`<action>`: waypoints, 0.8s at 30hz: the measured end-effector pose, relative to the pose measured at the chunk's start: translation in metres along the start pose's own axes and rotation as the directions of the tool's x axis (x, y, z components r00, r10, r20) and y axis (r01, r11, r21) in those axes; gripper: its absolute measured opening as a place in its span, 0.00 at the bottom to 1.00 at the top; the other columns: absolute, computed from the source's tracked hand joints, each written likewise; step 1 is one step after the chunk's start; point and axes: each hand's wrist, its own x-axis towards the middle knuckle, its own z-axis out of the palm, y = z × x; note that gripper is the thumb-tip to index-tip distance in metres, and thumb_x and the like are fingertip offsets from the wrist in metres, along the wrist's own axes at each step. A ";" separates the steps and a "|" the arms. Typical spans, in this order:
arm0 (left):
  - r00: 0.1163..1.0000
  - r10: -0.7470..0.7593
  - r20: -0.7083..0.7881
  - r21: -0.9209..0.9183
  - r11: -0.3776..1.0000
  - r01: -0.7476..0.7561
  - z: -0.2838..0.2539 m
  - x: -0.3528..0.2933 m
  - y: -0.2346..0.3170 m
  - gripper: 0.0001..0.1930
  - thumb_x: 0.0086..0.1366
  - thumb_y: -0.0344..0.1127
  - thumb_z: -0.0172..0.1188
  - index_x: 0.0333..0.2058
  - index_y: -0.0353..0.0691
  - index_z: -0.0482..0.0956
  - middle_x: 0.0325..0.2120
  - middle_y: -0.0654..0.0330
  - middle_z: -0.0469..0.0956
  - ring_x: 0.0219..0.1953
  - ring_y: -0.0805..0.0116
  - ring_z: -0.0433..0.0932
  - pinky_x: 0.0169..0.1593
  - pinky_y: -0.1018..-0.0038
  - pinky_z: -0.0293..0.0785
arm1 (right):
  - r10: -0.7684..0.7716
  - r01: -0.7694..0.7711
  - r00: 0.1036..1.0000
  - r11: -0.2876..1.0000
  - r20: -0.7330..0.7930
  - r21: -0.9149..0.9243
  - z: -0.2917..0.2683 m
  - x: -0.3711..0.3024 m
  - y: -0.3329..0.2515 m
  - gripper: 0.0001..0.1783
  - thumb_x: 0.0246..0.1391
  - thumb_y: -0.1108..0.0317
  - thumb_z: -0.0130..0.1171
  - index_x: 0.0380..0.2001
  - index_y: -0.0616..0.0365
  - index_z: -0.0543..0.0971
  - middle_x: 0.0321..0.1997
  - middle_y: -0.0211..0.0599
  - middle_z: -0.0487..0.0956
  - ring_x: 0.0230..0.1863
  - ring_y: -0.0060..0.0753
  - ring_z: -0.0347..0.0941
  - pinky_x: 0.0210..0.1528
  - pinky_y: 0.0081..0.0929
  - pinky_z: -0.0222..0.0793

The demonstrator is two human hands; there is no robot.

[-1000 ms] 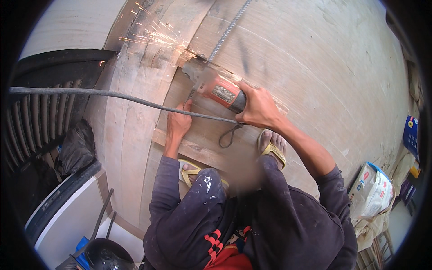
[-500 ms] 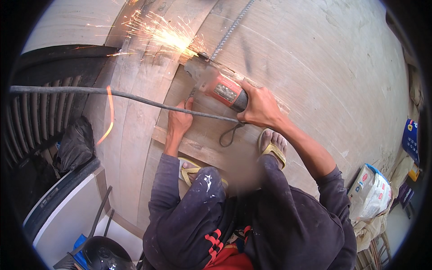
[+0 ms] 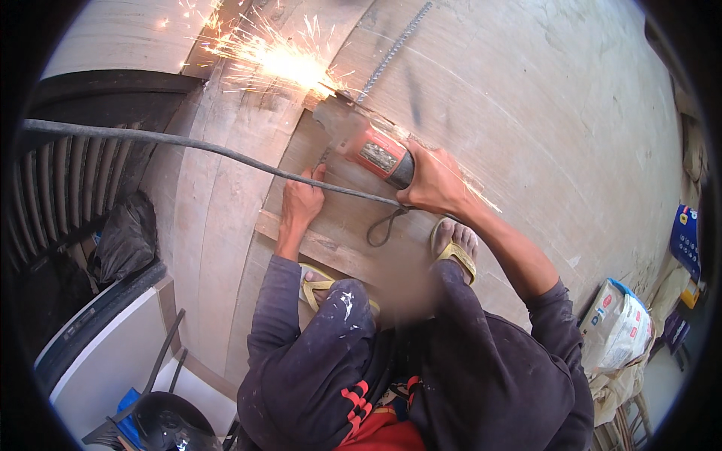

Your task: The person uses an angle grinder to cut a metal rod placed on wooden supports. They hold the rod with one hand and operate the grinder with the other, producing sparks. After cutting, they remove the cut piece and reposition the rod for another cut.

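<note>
My right hand [image 3: 438,180] is wrapped round the rear of a red and grey angle grinder [image 3: 364,144]. From its head end a bright spray of sparks [image 3: 282,66] flies to the far left; the disc itself is hard to make out. A ribbed steel rebar [image 3: 395,51] runs in from the far edge and passes beneath the grinder. Its near end shows at my left hand [image 3: 302,201], whose fingers are closed round it. The grinder's dark power cord [image 3: 226,154] stretches leftward from my right hand, with a small loop hanging near it.
Wooden boards [image 3: 323,244] lie under the work, beside my sandalled feet. At left stand a dark slatted chair [image 3: 75,173] and a black plastic bag [image 3: 128,239]. A black helmet-like object [image 3: 174,421] sits lower left. A white sack [image 3: 617,323] stands at right.
The spark spray has grown brighter and wider. The left stretch of the cord has risen, and an orange streak near it is gone. My hands have barely moved.
</note>
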 end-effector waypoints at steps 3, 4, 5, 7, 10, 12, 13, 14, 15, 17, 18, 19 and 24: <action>1.000 0.002 -0.004 0.022 1.000 -0.002 -0.001 -0.001 0.001 0.26 0.71 0.51 0.50 0.27 0.29 0.76 0.20 0.33 0.73 0.28 0.30 0.75 0.29 0.48 0.69 | -0.040 0.041 0.998 0.999 -0.040 0.027 0.001 -0.001 -0.001 0.29 0.28 0.63 0.65 0.38 0.67 0.76 0.30 0.61 0.79 0.34 0.63 0.77 0.41 0.47 0.73; 1.000 0.004 -0.007 0.033 0.999 -0.003 -0.001 -0.001 0.001 0.26 0.71 0.51 0.50 0.27 0.29 0.76 0.20 0.33 0.73 0.28 0.30 0.75 0.29 0.48 0.69 | -0.029 0.029 0.999 0.999 -0.030 0.015 0.001 -0.001 -0.001 0.29 0.28 0.63 0.65 0.39 0.66 0.76 0.30 0.60 0.79 0.35 0.63 0.77 0.41 0.47 0.73; 1.000 0.004 -0.003 0.036 0.999 -0.004 -0.001 -0.001 0.001 0.26 0.71 0.52 0.50 0.27 0.30 0.76 0.20 0.33 0.73 0.28 0.30 0.75 0.29 0.48 0.69 | -0.018 0.018 1.000 1.000 -0.020 0.004 0.001 -0.001 -0.001 0.30 0.28 0.64 0.65 0.41 0.65 0.75 0.30 0.60 0.79 0.35 0.62 0.77 0.41 0.47 0.72; 1.000 0.005 0.003 0.043 0.999 -0.005 -0.001 -0.001 0.000 0.26 0.71 0.52 0.50 0.27 0.30 0.76 0.20 0.33 0.73 0.28 0.30 0.75 0.28 0.48 0.69 | -0.004 0.004 1.000 1.000 -0.008 -0.013 0.002 0.000 0.000 0.31 0.28 0.64 0.65 0.42 0.65 0.75 0.29 0.60 0.79 0.35 0.62 0.77 0.41 0.47 0.72; 0.999 0.029 -0.016 0.051 0.998 -0.028 -0.002 -0.001 -0.001 0.26 0.71 0.51 0.50 0.27 0.30 0.76 0.20 0.33 0.73 0.27 0.30 0.75 0.28 0.48 0.69 | 0.004 -0.004 1.000 0.999 -0.006 -0.037 0.003 0.001 0.000 0.30 0.28 0.64 0.66 0.41 0.65 0.76 0.29 0.60 0.79 0.34 0.62 0.77 0.41 0.47 0.72; 0.999 0.030 -0.025 0.056 0.998 -0.029 -0.002 -0.002 0.000 0.25 0.71 0.51 0.51 0.27 0.31 0.76 0.20 0.34 0.73 0.27 0.31 0.75 0.28 0.48 0.69 | 0.010 -0.011 1.000 0.998 -0.011 -0.060 0.003 0.001 -0.001 0.30 0.28 0.64 0.66 0.40 0.66 0.76 0.29 0.60 0.79 0.34 0.62 0.77 0.40 0.47 0.72; 0.999 0.032 -0.029 0.058 0.998 -0.030 -0.002 -0.002 0.001 0.25 0.71 0.50 0.51 0.27 0.31 0.76 0.19 0.34 0.73 0.27 0.31 0.75 0.27 0.48 0.69 | 0.011 -0.011 1.000 0.998 -0.009 -0.054 0.003 0.002 0.000 0.30 0.28 0.64 0.66 0.40 0.65 0.76 0.29 0.60 0.79 0.34 0.62 0.77 0.40 0.47 0.72; 0.999 0.032 -0.025 0.060 0.998 -0.030 -0.003 -0.002 0.002 0.24 0.71 0.50 0.51 0.27 0.31 0.76 0.19 0.34 0.74 0.27 0.31 0.75 0.27 0.48 0.69 | 0.012 -0.012 1.000 0.999 -0.007 -0.049 0.004 0.002 0.002 0.30 0.28 0.64 0.66 0.40 0.65 0.76 0.28 0.60 0.79 0.34 0.62 0.77 0.40 0.47 0.72; 0.999 0.031 -0.020 0.062 0.998 -0.030 -0.003 -0.002 0.002 0.24 0.71 0.50 0.51 0.27 0.31 0.76 0.19 0.34 0.74 0.27 0.31 0.75 0.27 0.48 0.69 | 0.012 -0.013 1.000 0.999 -0.006 -0.043 0.005 0.003 0.003 0.30 0.28 0.64 0.66 0.40 0.65 0.75 0.28 0.60 0.79 0.33 0.62 0.77 0.40 0.47 0.72; 1.000 0.028 -0.012 0.071 0.997 -0.028 -0.004 -0.002 0.003 0.24 0.71 0.49 0.51 0.27 0.31 0.75 0.19 0.35 0.74 0.27 0.31 0.75 0.28 0.47 0.69 | 0.010 -0.010 1.000 0.999 -0.001 -0.043 0.004 0.003 0.002 0.30 0.28 0.64 0.66 0.40 0.65 0.75 0.28 0.60 0.79 0.34 0.62 0.77 0.40 0.47 0.72; 1.000 0.027 -0.007 0.076 0.997 -0.026 -0.005 -0.002 0.003 0.24 0.71 0.49 0.51 0.28 0.31 0.75 0.20 0.35 0.74 0.27 0.31 0.75 0.28 0.47 0.69 | 0.010 -0.010 1.000 0.999 0.001 -0.043 0.003 0.003 0.001 0.30 0.29 0.64 0.66 0.40 0.65 0.75 0.28 0.60 0.79 0.34 0.62 0.77 0.40 0.47 0.72; 1.000 0.026 -0.003 0.082 0.996 -0.026 -0.006 -0.002 0.004 0.23 0.71 0.49 0.51 0.28 0.31 0.75 0.20 0.35 0.74 0.27 0.31 0.75 0.28 0.47 0.69 | 0.001 -0.001 1.000 0.999 -0.014 -0.035 0.004 0.003 0.001 0.30 0.29 0.64 0.66 0.41 0.65 0.75 0.28 0.60 0.79 0.34 0.62 0.78 0.41 0.47 0.72; 0.998 0.041 -0.047 0.068 0.997 -0.038 -0.009 -0.004 0.008 0.21 0.71 0.48 0.51 0.31 0.33 0.75 0.21 0.35 0.75 0.29 0.31 0.75 0.28 0.46 0.69 | 0.014 -0.014 1.000 0.999 0.008 -0.036 0.001 0.003 -0.002 0.29 0.29 0.64 0.65 0.40 0.65 0.75 0.29 0.61 0.79 0.36 0.62 0.78 0.42 0.47 0.72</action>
